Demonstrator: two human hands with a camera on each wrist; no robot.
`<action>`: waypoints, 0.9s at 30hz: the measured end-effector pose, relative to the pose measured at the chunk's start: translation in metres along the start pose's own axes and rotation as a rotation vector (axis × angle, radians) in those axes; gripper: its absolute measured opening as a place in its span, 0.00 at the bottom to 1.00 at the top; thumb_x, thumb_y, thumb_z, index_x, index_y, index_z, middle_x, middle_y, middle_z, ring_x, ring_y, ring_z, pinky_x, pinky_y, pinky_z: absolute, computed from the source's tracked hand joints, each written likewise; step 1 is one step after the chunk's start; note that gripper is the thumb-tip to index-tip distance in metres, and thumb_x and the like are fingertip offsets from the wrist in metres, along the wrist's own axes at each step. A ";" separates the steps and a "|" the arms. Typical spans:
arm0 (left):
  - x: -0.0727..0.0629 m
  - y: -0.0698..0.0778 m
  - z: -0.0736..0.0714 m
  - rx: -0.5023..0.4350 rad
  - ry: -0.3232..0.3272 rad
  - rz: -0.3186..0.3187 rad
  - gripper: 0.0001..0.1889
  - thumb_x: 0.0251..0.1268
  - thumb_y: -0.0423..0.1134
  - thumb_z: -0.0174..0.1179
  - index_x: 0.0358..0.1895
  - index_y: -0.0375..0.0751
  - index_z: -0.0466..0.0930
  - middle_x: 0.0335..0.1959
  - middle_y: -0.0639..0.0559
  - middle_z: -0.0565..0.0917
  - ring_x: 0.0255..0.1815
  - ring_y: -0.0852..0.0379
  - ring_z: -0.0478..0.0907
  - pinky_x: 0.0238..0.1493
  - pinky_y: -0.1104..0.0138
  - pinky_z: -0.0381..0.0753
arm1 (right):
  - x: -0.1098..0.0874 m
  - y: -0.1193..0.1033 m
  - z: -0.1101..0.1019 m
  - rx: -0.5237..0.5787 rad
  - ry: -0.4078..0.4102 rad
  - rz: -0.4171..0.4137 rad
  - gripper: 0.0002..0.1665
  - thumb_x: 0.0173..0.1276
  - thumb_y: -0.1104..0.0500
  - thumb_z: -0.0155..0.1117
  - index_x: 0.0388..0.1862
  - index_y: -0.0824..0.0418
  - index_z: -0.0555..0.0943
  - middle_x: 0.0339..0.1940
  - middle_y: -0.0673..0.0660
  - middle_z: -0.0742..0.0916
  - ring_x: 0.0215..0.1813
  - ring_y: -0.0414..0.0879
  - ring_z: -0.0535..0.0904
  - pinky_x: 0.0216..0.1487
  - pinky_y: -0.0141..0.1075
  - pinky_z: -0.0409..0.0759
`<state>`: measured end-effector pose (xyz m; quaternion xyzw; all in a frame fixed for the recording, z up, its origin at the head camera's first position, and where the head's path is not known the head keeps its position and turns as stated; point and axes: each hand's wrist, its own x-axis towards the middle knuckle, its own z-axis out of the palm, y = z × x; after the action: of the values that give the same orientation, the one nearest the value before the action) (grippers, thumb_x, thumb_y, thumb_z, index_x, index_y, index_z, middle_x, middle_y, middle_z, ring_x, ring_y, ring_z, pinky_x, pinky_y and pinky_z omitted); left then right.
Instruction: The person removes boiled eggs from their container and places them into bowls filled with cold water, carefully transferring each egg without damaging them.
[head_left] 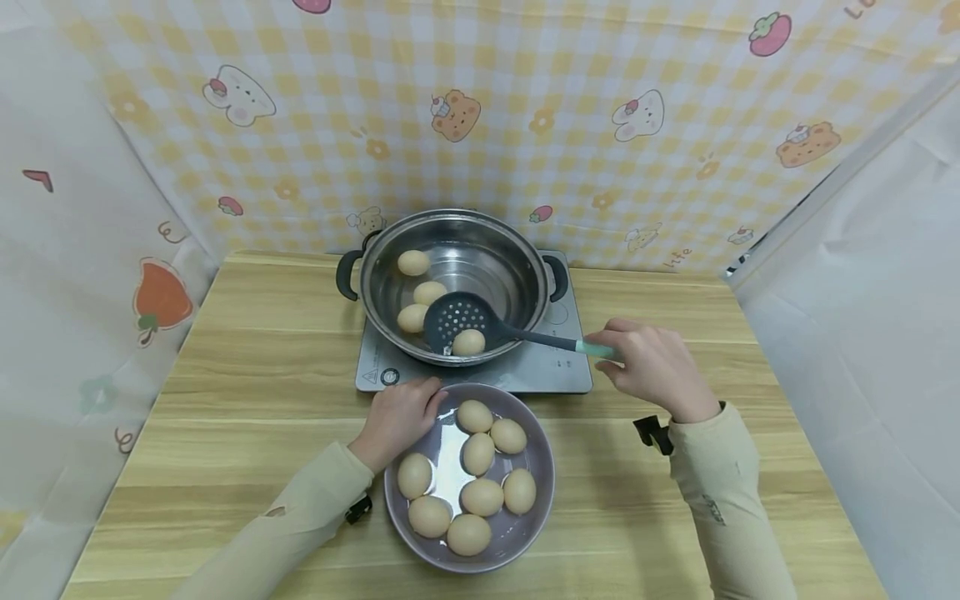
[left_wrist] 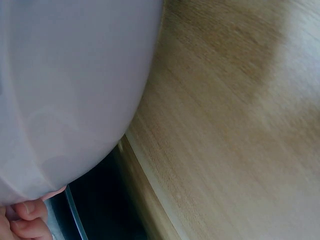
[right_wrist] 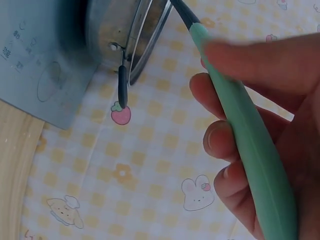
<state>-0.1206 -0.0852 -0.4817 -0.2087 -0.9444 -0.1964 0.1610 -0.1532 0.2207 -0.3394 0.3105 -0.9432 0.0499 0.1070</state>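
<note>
My right hand point(head_left: 652, 362) grips the green handle point(right_wrist: 250, 135) of a dark slotted skimmer point(head_left: 459, 315), thumb along one side and fingers curled round the other. The skimmer's perforated head is inside a steel pot point(head_left: 525, 250), with one egg point(head_left: 468, 342) at its near edge. Three more eggs lie in the left part of the pot, one of them a brown egg point(head_left: 413, 262) near the back. My left hand point(head_left: 401, 417) holds the far-left rim of a purple bowl point(head_left: 542, 517); its fingertips point(left_wrist: 31, 207) show at the rim in the left wrist view. Several eggs point(head_left: 482, 497) lie in the bowl.
Under the pot is a grey induction cooker point(head_left: 555, 379) on a wooden table point(head_left: 247, 375). Black side handles point(head_left: 557, 278) stick out from the pot. A checked cloth point(head_left: 495, 167) hangs close behind, and white sheets point(head_left: 847, 292) border both sides.
</note>
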 end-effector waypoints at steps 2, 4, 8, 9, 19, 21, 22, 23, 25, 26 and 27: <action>0.000 0.000 0.000 -0.002 -0.002 -0.001 0.06 0.59 0.39 0.58 0.25 0.45 0.76 0.18 0.53 0.79 0.15 0.56 0.74 0.14 0.67 0.64 | 0.001 -0.001 -0.001 0.008 -0.030 0.012 0.18 0.43 0.67 0.72 0.37 0.56 0.84 0.26 0.48 0.82 0.17 0.36 0.68 0.14 0.30 0.61; 0.000 0.000 0.000 -0.003 0.000 0.000 0.06 0.59 0.39 0.58 0.25 0.45 0.76 0.18 0.53 0.79 0.15 0.56 0.75 0.14 0.67 0.64 | 0.001 -0.001 -0.002 0.011 -0.037 0.010 0.18 0.43 0.67 0.72 0.37 0.56 0.84 0.26 0.48 0.82 0.17 0.36 0.68 0.14 0.30 0.61; 0.000 0.000 0.000 0.003 0.006 0.005 0.07 0.59 0.39 0.58 0.25 0.44 0.76 0.17 0.52 0.78 0.14 0.56 0.74 0.13 0.67 0.64 | 0.001 0.000 -0.001 0.009 -0.009 -0.019 0.16 0.46 0.67 0.71 0.36 0.56 0.85 0.23 0.47 0.81 0.16 0.35 0.65 0.14 0.30 0.59; 0.000 0.000 0.000 0.005 0.008 0.008 0.07 0.59 0.39 0.58 0.25 0.44 0.76 0.17 0.52 0.78 0.14 0.56 0.74 0.13 0.67 0.64 | 0.001 0.001 0.000 0.006 -0.003 -0.025 0.15 0.46 0.66 0.71 0.36 0.56 0.85 0.23 0.47 0.80 0.15 0.35 0.65 0.13 0.29 0.59; -0.002 0.001 0.001 0.011 0.028 0.015 0.07 0.57 0.39 0.60 0.25 0.44 0.76 0.17 0.53 0.78 0.14 0.54 0.75 0.13 0.65 0.64 | -0.003 0.002 0.001 0.007 -0.001 -0.036 0.13 0.51 0.63 0.69 0.38 0.57 0.85 0.21 0.47 0.80 0.14 0.34 0.61 0.13 0.29 0.57; -0.001 0.001 0.000 0.011 0.029 0.014 0.07 0.57 0.40 0.60 0.25 0.44 0.75 0.17 0.52 0.78 0.15 0.53 0.75 0.13 0.65 0.64 | -0.004 0.002 0.000 0.004 -0.002 -0.034 0.14 0.51 0.63 0.69 0.39 0.57 0.85 0.21 0.47 0.80 0.14 0.34 0.61 0.13 0.29 0.57; -0.002 0.001 0.000 0.009 0.031 0.015 0.07 0.57 0.40 0.60 0.25 0.44 0.75 0.17 0.52 0.78 0.15 0.53 0.75 0.13 0.65 0.64 | -0.004 0.001 -0.001 0.002 -0.004 -0.033 0.14 0.51 0.63 0.69 0.39 0.57 0.85 0.21 0.47 0.80 0.14 0.34 0.61 0.14 0.29 0.57; -0.002 0.001 0.000 0.009 0.032 0.016 0.07 0.57 0.40 0.60 0.24 0.44 0.75 0.17 0.52 0.78 0.15 0.53 0.75 0.13 0.65 0.64 | -0.005 0.001 -0.002 -0.002 -0.005 -0.032 0.14 0.51 0.63 0.69 0.39 0.57 0.85 0.21 0.47 0.80 0.14 0.34 0.61 0.13 0.29 0.57; -0.001 0.001 -0.001 0.010 0.037 0.018 0.07 0.57 0.39 0.60 0.24 0.44 0.75 0.17 0.52 0.78 0.15 0.53 0.75 0.13 0.64 0.64 | -0.005 0.000 -0.004 -0.011 0.000 -0.033 0.14 0.51 0.63 0.69 0.39 0.57 0.85 0.21 0.47 0.80 0.14 0.33 0.61 0.13 0.29 0.58; -0.001 0.001 0.000 0.011 0.037 0.019 0.07 0.57 0.39 0.60 0.24 0.44 0.75 0.17 0.52 0.78 0.15 0.53 0.75 0.13 0.64 0.64 | -0.006 0.000 -0.006 -0.015 0.004 -0.032 0.14 0.51 0.63 0.69 0.39 0.57 0.85 0.21 0.46 0.80 0.14 0.33 0.61 0.13 0.29 0.58; -0.001 0.001 -0.001 0.012 0.037 0.018 0.07 0.57 0.39 0.60 0.25 0.44 0.75 0.17 0.52 0.78 0.15 0.53 0.75 0.13 0.64 0.64 | -0.006 -0.001 -0.008 -0.018 0.012 -0.033 0.14 0.50 0.64 0.69 0.39 0.57 0.85 0.21 0.46 0.81 0.14 0.33 0.61 0.13 0.29 0.58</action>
<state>-0.1189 -0.0853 -0.4816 -0.2127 -0.9404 -0.1932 0.1817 -0.1465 0.2249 -0.3335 0.3246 -0.9378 0.0414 0.1161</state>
